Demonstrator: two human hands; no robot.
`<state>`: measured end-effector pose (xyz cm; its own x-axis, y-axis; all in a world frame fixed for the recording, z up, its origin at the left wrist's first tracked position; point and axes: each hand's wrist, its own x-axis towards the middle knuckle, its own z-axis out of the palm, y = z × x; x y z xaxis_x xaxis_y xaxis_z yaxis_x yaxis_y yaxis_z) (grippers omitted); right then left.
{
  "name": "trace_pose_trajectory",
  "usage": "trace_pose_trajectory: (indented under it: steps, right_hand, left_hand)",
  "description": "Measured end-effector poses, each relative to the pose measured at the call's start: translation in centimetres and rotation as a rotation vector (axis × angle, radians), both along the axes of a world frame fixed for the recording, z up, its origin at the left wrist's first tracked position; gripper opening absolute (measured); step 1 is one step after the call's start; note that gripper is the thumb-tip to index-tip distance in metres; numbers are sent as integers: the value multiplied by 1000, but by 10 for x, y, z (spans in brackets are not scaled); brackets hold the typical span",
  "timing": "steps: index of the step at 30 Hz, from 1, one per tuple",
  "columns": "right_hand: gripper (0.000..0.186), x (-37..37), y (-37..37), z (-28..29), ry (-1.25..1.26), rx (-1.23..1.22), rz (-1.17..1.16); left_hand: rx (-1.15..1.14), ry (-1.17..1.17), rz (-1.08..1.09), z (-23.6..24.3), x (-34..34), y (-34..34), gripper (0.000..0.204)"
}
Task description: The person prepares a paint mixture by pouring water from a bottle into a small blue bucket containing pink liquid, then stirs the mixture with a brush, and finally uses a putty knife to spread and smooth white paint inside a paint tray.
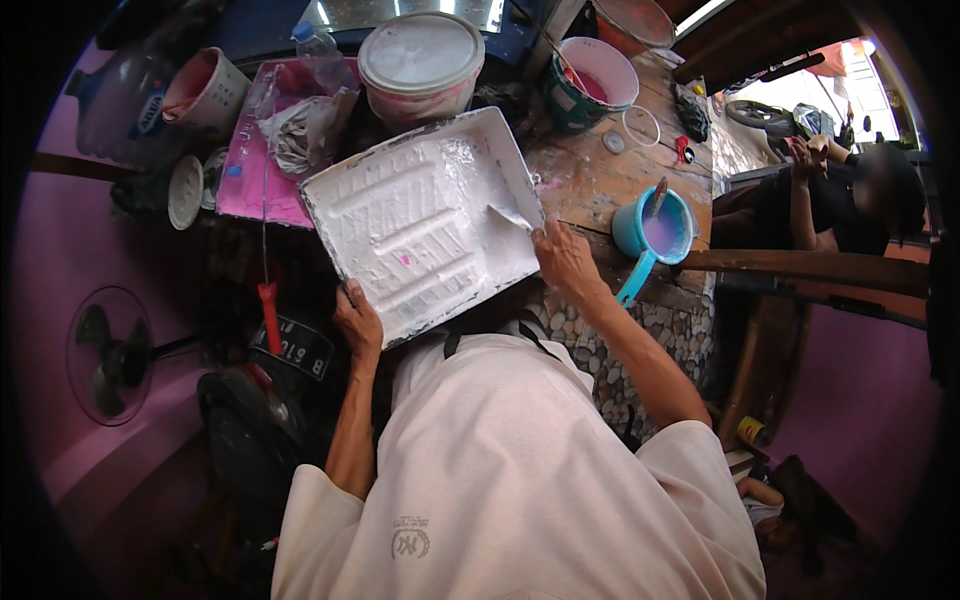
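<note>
A white paint tray (400,235), ribbed and coated with wet white paint, is held tilted in front of me. My left hand (358,316) is closed on its near left corner, with the thumb over the rim. At the tray's right side, my right hand (564,256) grips a scraper whose pale blade (508,214) reaches into the smooth, deeper end. The fingers cover the scraper's handle. Right of that hand, a turquoise dipper (640,235) with lilac liquid and a brush in it stands on the wooden table (580,190).
A lidded white bucket (420,75) stands beyond the tray. Left of it lies a pink board (235,190) with crumpled plastic; a red roller handle (270,318) hangs nearby. A green-and-white bucket (575,110) holds pink paint. Another person (800,195) sits at right; a fan (108,355) is at left.
</note>
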<state>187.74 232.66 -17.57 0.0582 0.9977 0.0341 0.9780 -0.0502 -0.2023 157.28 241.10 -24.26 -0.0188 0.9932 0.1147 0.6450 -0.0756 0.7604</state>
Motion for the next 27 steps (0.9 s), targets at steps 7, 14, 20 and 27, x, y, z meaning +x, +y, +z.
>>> trace_pose_trajectory:
  steps: [7, 14, 20, 27]
  right_hand:
    - [12, 5, 2, 18, 38, -40, -27]
    - [15, -7, -26, 10, 167, -235, -114]
    - [19, -17, -17, 27, 345, -237, -251]
    - [21, 20, -13, 19, 468, -308, -299]
  left_hand:
    - [5, 12, 22, 3, 3, -2, 36]
    - [22, -20, 36, -9, -2, -1, 36]
    - [17, 20, 36, 0, 1, 0, 37]
    - [-22, 26, 24, -5, -2, 3, 39]
